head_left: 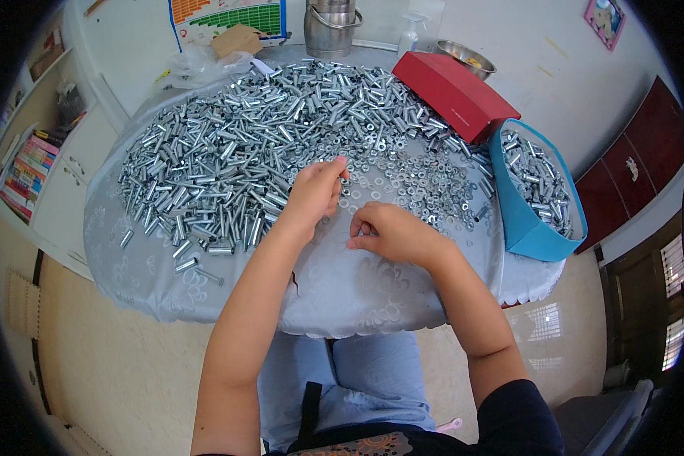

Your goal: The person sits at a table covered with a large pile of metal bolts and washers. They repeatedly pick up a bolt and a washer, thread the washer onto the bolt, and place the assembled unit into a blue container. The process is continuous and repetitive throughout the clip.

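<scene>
My left hand [315,191] hovers at the near edge of a heap of shiny metal sleeves [197,163], its fingers curled in and the thumb pressed against them. Whatever it grips is too small or hidden to make out. Close by on the right is my right hand [394,232], fingers bent toward the thumb over the tablecloth; its contents are hidden too. Just beyond both hands lie many flat washers [425,182] and nuts, spread loosely. A single bolt [209,275] lies near the left front, beside a few stray sleeves.
A blue fabric bin [526,232] full of sleeves stands at the right edge. Behind it a red box [457,93] leans by a steel bowl [467,59]. At the back are a metal pail [330,30], a spray bottle [410,36] and a plastic bag [205,68].
</scene>
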The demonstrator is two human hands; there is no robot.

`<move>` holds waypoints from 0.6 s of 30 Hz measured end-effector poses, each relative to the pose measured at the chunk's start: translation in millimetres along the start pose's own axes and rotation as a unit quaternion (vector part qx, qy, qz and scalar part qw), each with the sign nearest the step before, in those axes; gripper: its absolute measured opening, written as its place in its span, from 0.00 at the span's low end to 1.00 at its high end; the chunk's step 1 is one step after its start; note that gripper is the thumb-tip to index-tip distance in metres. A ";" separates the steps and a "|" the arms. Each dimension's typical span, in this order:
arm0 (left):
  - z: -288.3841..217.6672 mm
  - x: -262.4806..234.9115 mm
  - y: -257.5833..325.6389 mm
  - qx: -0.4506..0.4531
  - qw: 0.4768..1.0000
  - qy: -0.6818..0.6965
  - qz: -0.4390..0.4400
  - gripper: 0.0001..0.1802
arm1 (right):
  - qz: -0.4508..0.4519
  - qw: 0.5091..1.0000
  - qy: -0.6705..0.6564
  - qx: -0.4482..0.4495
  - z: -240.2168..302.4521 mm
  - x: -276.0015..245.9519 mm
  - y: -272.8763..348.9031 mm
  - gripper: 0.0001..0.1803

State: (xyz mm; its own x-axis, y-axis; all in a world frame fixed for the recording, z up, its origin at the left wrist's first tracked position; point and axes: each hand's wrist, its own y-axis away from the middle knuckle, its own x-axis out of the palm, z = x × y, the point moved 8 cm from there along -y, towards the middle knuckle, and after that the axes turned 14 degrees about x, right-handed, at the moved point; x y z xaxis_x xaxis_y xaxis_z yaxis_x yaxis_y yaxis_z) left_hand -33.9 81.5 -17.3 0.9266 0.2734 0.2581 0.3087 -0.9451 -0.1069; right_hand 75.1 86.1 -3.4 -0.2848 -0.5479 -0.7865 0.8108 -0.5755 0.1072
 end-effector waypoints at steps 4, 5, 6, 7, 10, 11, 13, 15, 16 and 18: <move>-0.8 0.5 0.4 -0.004 1.000 -0.012 -0.005 0.17 | 0.014 1.000 -0.001 0.020 1.2 -0.1 0.0 0.12; -0.9 0.8 0.8 -0.006 1.000 -0.017 -0.007 0.17 | 0.020 0.999 -0.004 0.028 1.4 0.2 0.2 0.12; -1.2 1.4 1.3 -0.005 1.000 -0.019 -0.010 0.17 | 0.012 1.000 -0.001 0.019 2.7 -0.4 1.0 0.12; -1.5 2.1 1.8 -0.005 1.000 -0.020 -0.013 0.17 | 0.003 1.000 0.003 0.009 3.8 -1.2 2.0 0.12; 0.2 1.6 1.5 -0.001 1.000 -0.014 -0.008 0.17 | -0.014 1.000 0.007 -0.014 9.1 -3.7 4.1 0.11; 0.9 1.6 1.2 0.000 1.000 -0.009 -0.003 0.17 | -0.019 1.000 0.007 -0.021 10.7 -4.2 4.7 0.11; 0.1 2.2 0.7 -0.002 1.000 -0.012 -0.006 0.17 | -0.032 0.998 -0.002 -0.048 12.1 -5.4 5.5 0.11; -0.2 2.1 0.6 -0.006 1.000 -0.017 -0.008 0.16 | -0.024 0.998 -0.016 -0.049 11.8 -5.6 5.2 0.10; -0.2 1.1 0.8 -0.009 1.000 -0.021 -0.009 0.16 | -0.008 0.999 -0.025 -0.037 11.1 -5.3 3.9 0.10; -1.0 1.3 1.3 -0.012 0.999 -0.029 -0.006 0.15 | 0.016 0.999 -0.046 -0.022 12.0 -5.0 4.2 0.10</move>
State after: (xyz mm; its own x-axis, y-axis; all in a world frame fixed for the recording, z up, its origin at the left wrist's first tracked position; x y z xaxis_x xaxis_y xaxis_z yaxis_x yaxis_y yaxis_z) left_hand -32.5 80.4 -16.2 0.9341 0.2936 0.2029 0.3149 -0.9456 -0.0812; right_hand 73.7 79.1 8.3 -0.3022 -0.6201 -0.7240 0.8412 -0.5307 0.1033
